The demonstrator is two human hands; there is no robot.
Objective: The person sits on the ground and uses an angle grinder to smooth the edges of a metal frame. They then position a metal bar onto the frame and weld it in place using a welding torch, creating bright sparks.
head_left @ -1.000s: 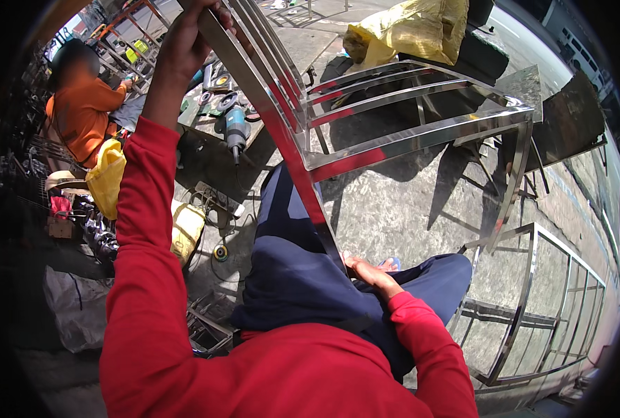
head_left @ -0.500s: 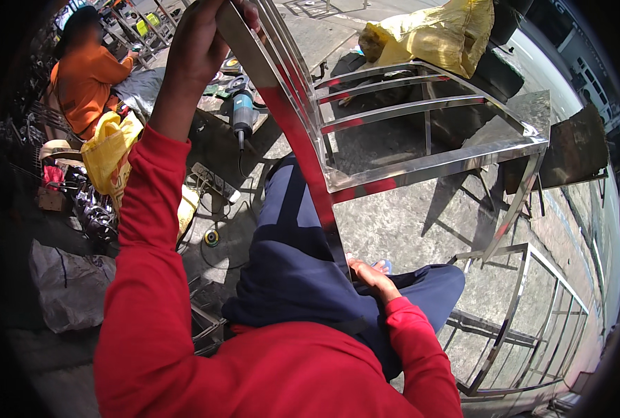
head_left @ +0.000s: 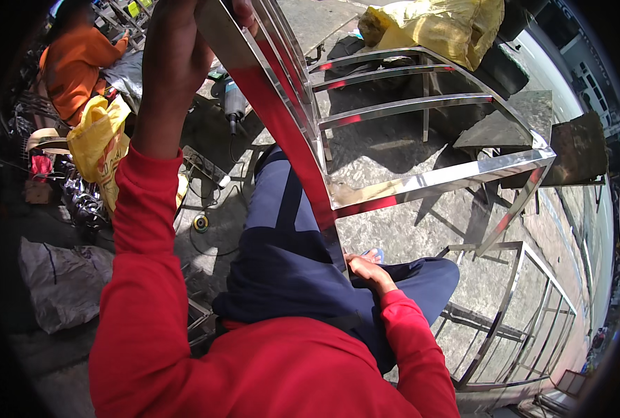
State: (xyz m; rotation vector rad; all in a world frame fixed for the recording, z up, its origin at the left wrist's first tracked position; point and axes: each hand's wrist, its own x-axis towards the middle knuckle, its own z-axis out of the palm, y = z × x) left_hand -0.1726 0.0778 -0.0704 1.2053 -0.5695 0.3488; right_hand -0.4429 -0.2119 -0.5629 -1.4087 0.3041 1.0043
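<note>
A polished metal chair frame [head_left: 435, 180] leans across my lap, its curved bars mirroring the red of my sleeves. High at the upper left, my left hand [head_left: 179, 56] has its fingers wrapped round the top end of the frame's long upright. Down by my thigh, my right hand [head_left: 371, 273] is closed round the lower end of that same upright, which forms a leg. Part of the left hand is cut off by the picture's top edge. Several slats run between the uprights beside the left hand.
A second metal frame [head_left: 512, 327] lies at the right. An angle grinder [head_left: 234, 104] and a small disc [head_left: 200, 223] are on the left. Yellow sacks [head_left: 456, 31] stand at the back and left, near a pale sack [head_left: 66, 285]. A person in orange [head_left: 76, 66] sits at far left.
My left hand and the top of the chair frame have shifted slightly left. My right hand keeps its hold, and the surroundings have slid a little left as my view turned.
</note>
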